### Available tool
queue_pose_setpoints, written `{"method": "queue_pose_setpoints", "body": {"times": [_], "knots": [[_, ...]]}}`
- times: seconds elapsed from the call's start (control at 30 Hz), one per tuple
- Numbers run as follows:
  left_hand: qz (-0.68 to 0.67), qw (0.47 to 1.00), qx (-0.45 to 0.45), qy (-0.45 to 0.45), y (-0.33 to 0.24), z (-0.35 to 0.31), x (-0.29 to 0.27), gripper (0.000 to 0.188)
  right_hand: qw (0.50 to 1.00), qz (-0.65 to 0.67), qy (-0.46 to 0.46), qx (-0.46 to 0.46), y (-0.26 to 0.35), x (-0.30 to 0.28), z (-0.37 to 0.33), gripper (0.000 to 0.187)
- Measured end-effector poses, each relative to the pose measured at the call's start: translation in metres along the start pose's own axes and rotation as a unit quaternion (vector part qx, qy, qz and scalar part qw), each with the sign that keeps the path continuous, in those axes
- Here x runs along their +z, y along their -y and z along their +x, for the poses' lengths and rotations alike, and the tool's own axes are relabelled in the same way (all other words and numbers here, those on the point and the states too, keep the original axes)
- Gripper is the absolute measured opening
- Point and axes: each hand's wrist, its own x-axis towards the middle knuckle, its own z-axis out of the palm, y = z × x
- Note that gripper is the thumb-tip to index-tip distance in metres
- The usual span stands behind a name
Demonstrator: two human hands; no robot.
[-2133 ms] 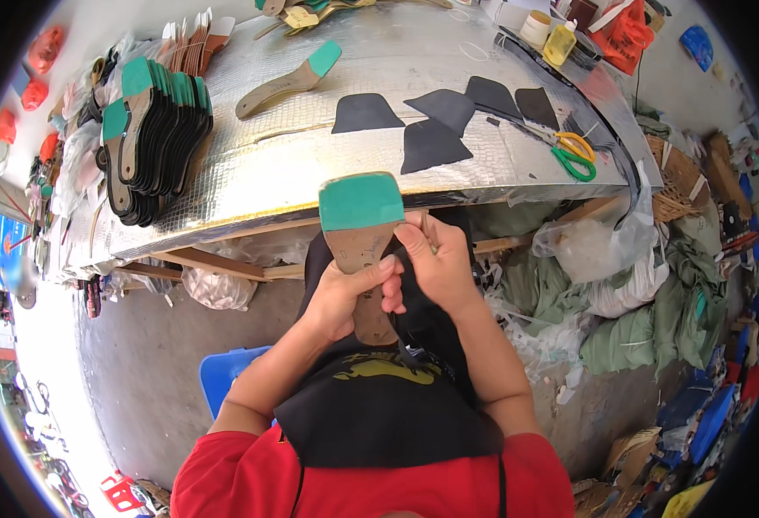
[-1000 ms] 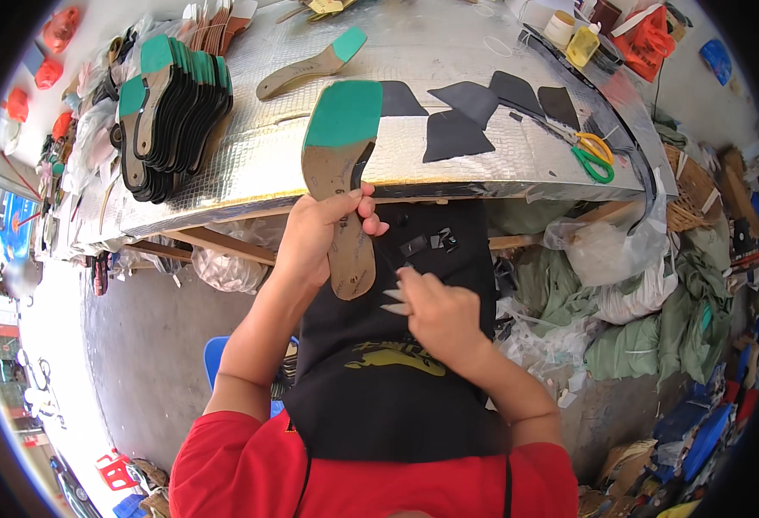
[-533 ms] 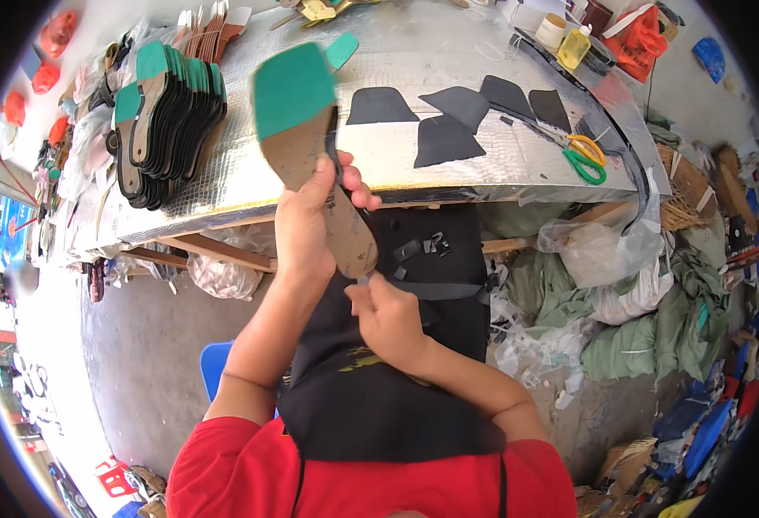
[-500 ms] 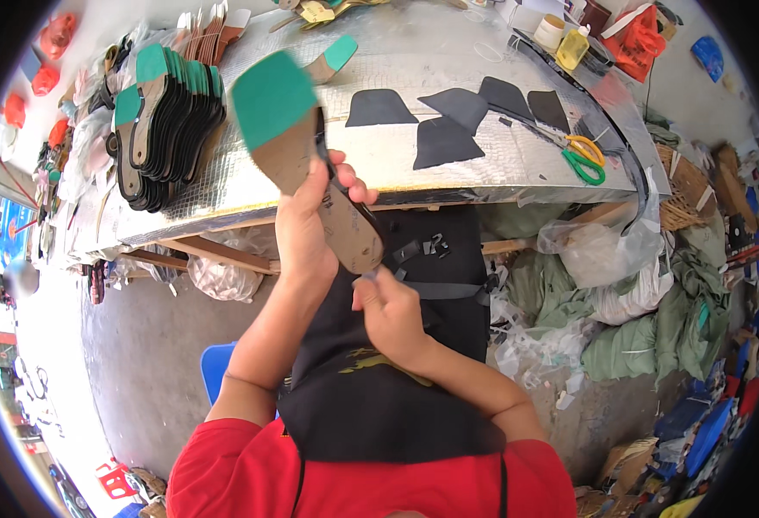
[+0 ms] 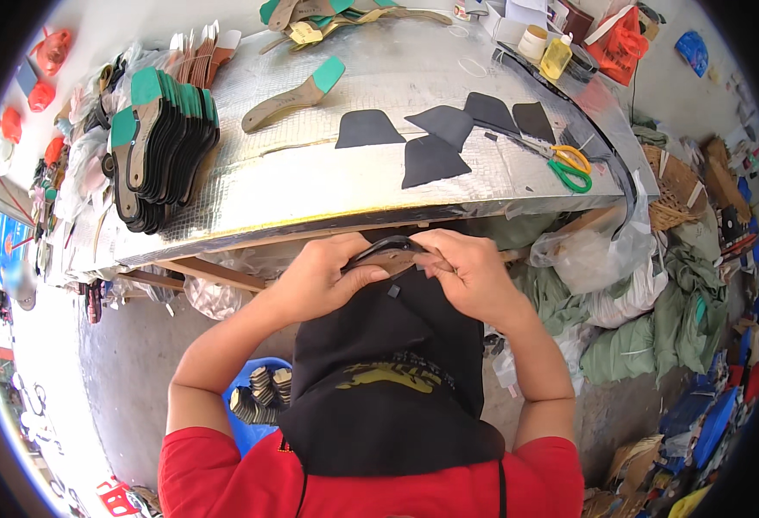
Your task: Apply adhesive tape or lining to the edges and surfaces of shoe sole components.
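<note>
A shoe insole (image 5: 394, 262), brown with a black edge, is held up in front of the table edge, tilted so that only one rounded end shows. My left hand (image 5: 321, 274) is closed round its left side, the thumb lying on the brown face. On the other side my right hand (image 5: 468, 274) pinches the black edge with fingers and thumb bent in. The rest of the insole is hidden. Just below it, a small dark scrap (image 5: 393, 292) shows against my black apron (image 5: 388, 345).
On the silver-covered table (image 5: 310, 194) are a tall stack of green-tipped insoles (image 5: 168, 129), one loose insole (image 5: 289, 102), several black cut pieces (image 5: 436, 162) and scissors (image 5: 569, 166). A blue tub (image 5: 234, 401) stands at lower left; green sacks (image 5: 634, 345) lie at right.
The insole has come down and tipped, so its green end no longer shows. My left hand has moved lower, and my right hand has risen to the insole's right side.
</note>
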Motion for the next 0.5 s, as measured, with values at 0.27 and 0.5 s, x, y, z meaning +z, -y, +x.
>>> {"method": "queue_pose_setpoints", "body": {"times": [0.27, 0.5], "knots": [[-0.227, 0.956, -0.172, -0.071, 0.027, -0.011, 0.029, 0.034, 0.92, -0.375, -0.087, -0.076, -0.013, 0.046, -0.029, 0.026], [-0.339, 0.906, -0.197, -0.158, 0.02, 0.006, 0.053, 0.028, 0.933, -0.301, -0.194, -0.018, -0.034, 0.104, -0.023, 0.028]]}}
